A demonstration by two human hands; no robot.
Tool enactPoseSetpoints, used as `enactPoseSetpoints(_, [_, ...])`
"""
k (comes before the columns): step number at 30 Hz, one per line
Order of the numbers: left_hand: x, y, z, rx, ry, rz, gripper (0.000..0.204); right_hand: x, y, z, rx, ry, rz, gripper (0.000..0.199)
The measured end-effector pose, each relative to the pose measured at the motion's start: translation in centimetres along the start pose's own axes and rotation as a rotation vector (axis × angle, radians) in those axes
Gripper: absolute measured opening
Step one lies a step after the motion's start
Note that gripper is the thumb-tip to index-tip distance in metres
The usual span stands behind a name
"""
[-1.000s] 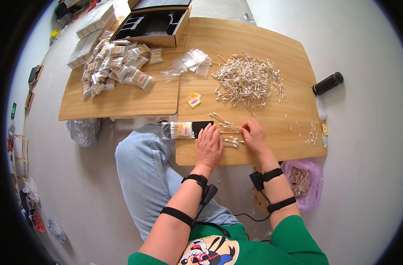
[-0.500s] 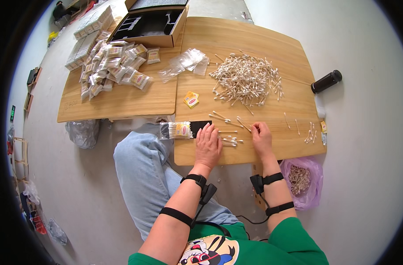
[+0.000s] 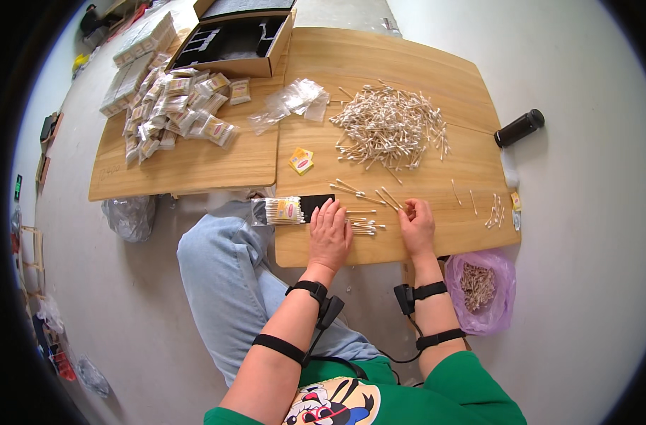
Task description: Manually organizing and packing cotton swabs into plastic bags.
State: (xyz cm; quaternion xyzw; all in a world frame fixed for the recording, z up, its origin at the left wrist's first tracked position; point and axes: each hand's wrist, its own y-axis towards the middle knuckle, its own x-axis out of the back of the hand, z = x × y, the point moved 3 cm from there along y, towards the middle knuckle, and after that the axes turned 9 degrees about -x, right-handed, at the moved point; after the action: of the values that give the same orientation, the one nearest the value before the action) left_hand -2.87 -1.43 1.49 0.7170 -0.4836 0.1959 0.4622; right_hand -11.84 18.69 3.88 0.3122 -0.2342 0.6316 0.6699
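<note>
My left hand [image 3: 329, 235] lies flat on the wooden table [image 3: 422, 166], its fingers beside a small bunch of cotton swabs [image 3: 363, 226]. Just left of it, a filled clear packet of swabs [image 3: 278, 210] overhangs the table edge next to a black strip [image 3: 316, 203]. My right hand [image 3: 416, 224] rests palm down with its fingertips on a few loose swabs [image 3: 390, 197]. A big heap of swabs [image 3: 391, 127] lies farther back.
A second wooden table [image 3: 195, 163] on the left carries several filled packets [image 3: 174, 106] and an open cardboard box [image 3: 231, 42]. Empty clear bags [image 3: 294, 99], a small yellow card [image 3: 301, 161], a black cylinder [image 3: 519, 128] and a pink bag [image 3: 481, 290] are around.
My right hand has slid a little to the right along the table among the loose swabs. The left hand has stayed flat by the small bunch.
</note>
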Motion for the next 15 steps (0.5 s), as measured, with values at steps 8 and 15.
enactPoseSetpoints(8, [0.2, 0.1, 0.0, -0.004, 0.008, 0.003, 0.033, -0.9, 0.0, 0.6, 0.074, -0.13, -0.065, 0.026])
enactPoseSetpoints(15, [0.4, 0.1, 0.0, -0.001, 0.014, -0.002, 0.033, -1.2, -0.1, 0.8, 0.149, -0.161, -0.056, 0.009])
